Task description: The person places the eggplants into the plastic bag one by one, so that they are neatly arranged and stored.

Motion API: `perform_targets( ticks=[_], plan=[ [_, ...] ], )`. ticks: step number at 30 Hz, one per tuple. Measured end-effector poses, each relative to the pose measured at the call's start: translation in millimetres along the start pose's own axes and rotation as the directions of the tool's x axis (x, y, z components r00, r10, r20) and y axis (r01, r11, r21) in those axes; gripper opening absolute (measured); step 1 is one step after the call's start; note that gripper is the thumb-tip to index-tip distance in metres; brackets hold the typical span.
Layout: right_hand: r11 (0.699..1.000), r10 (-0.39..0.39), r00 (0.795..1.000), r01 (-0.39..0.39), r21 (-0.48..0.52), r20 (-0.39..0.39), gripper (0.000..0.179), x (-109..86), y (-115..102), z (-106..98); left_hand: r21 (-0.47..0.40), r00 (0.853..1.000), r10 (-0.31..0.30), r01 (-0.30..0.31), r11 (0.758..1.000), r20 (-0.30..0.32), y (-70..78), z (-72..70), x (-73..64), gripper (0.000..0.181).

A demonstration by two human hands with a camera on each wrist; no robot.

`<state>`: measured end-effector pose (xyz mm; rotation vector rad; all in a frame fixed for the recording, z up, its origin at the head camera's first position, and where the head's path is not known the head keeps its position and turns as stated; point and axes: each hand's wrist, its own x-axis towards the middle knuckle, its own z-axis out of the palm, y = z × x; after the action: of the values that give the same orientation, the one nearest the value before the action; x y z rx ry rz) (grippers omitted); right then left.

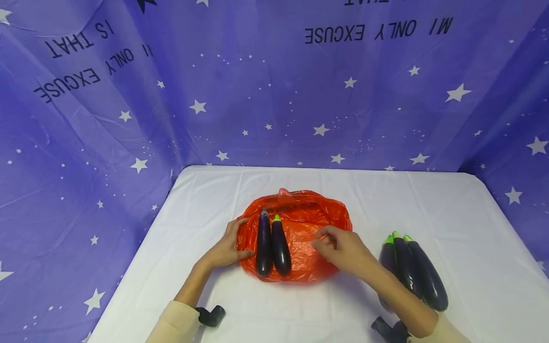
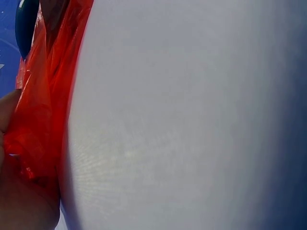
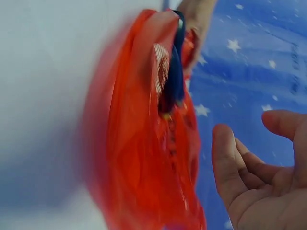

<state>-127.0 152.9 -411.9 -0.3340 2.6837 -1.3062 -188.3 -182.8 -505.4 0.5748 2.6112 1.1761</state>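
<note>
A red plastic bag (image 1: 300, 238) lies spread on the table with its mouth open. Two dark purple eggplants (image 1: 280, 245) rest side by side in its left half, stem ends toward the back. My left hand (image 1: 227, 245) grips the bag's left rim; in the left wrist view, crumpled red film (image 2: 38, 129) shows between thumb and fingers. Above the bag's right part hovers my right hand (image 1: 343, 245), fingers loosely bent, thumb and index finger apart. The right wrist view shows that right hand (image 3: 268, 177) holding nothing, beside the bag (image 3: 139, 158).
Several more eggplants (image 1: 413, 271) lie together to the right, partly behind my right forearm. A white cloth covers the table (image 1: 291, 314). Purple star-patterned curtains (image 1: 266, 95) hang at the back and sides. Black straps (image 1: 211, 316) sit at both wrists.
</note>
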Motion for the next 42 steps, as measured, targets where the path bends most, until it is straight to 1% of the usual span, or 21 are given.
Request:
perform_targets(
  ticks=[3,6,8,10,12,15,18,21,25,29,31,33,35,37,40,42],
  plan=[
    [0.999,-0.02,0.999,0.019,-0.033,-0.032,0.018,-21.1,12.1,-21.0,-0.001,1.0,0.003,-0.003,1.0,0.001,1.1,-0.3,0.6,0.089],
    [0.995,0.024,0.996,-0.032,-0.09,-0.083,0.022,-43.1,25.7,-41.8,0.0,1.0,0.0,0.0,1.0,0.0,1.6,-0.4,1.4,0.089],
    [0.987,0.061,0.99,-0.079,-0.137,-0.129,0.025,-56.7,36.4,-54.9,-0.001,1.0,-0.004,0.004,1.0,0.0,1.6,-0.5,1.8,0.089],
    [0.976,0.078,0.98,-0.113,-0.189,-0.18,0.026,-69.3,48.8,-67.1,0.002,1.0,-0.007,0.007,1.0,0.003,1.8,-0.7,1.7,0.09],
    [0.961,0.069,0.969,-0.128,-0.243,-0.238,0.026,-80.2,63.7,-78.3,0.003,1.0,-0.011,0.011,1.0,0.003,2.1,-1.0,1.4,0.09],
    [0.938,0.07,0.95,-0.167,-0.304,-0.305,0.03,-94.1,88.4,-93.1,-0.001,1.0,-0.016,0.016,1.0,0.004,2.6,-1.3,1.0,0.09],
    [0.914,0.104,0.932,-0.227,-0.336,-0.346,0.038,-105.2,113.6,-103.4,-0.006,1.0,-0.022,0.022,1.0,0.005,2.3,-1.3,0.8,0.09],
    [0.899,0.156,0.922,-0.281,-0.337,-0.355,0.048,-113.8,137.5,-107.7,-0.012,0.999,-0.034,0.034,0.999,0.009,1.8,-1.0,0.3,0.09],
    [0.887,0.24,0.915,-0.342,-0.31,-0.323,0.056,-121.0,159.8,-107.1,-0.013,0.999,-0.038,0.038,0.999,0.013,0.8,-0.7,-0.3,0.091],
    [0.875,0.348,0.907,-0.405,-0.266,-0.239,0.06,-123.1,169.1,-107.9,-0.013,1.0,-0.027,0.027,1.0,0.01,0.5,-0.4,-0.3,0.091],
    [0.866,0.412,0.895,-0.443,-0.233,-0.172,0.064,-122.3,171.2,-109.8,-0.015,1.0,-0.022,0.022,1.0,0.008,0.3,-0.3,-0.3,0.09],
    [0.852,0.472,0.875,-0.483,-0.202,-0.103,0.069,-121.1,172.4,-111.2,-0.016,1.0,-0.017,0.018,1.0,0.007,0.4,-0.2,-0.5,0.09],
    [0.837,0.516,0.855,-0.516,-0.181,-0.049,0.073,-119.6,173.1,-111.8,-0.015,1.0,-0.013,0.013,1.0,0.007,0.8,-0.2,-0.6,0.09],
    [0.827,0.542,0.84,-0.537,-0.166,-0.021,0.075,-119.2,173.4,-111.7,-0.011,1.0,-0.007,0.007,1.0,0.007,1.5,-0.2,-0.6,0.09],
    [0.83,0.542,0.84,-0.538,-0.148,-0.014,0.074,-119.6,174.9,-111.7,-0.005,1.0,-0.006,0.006,1.0,0.005,2.7,-0.4,-0.6,0.09],
    [0.834,0.537,0.844,-0.534,-0.142,-0.021,0.073,-120.7,176.4,-111.4,-0.006,1.0,-0.003,0.003,1.0,0.001,3.2,-0.5,-0.5,0.089]
  ],
)
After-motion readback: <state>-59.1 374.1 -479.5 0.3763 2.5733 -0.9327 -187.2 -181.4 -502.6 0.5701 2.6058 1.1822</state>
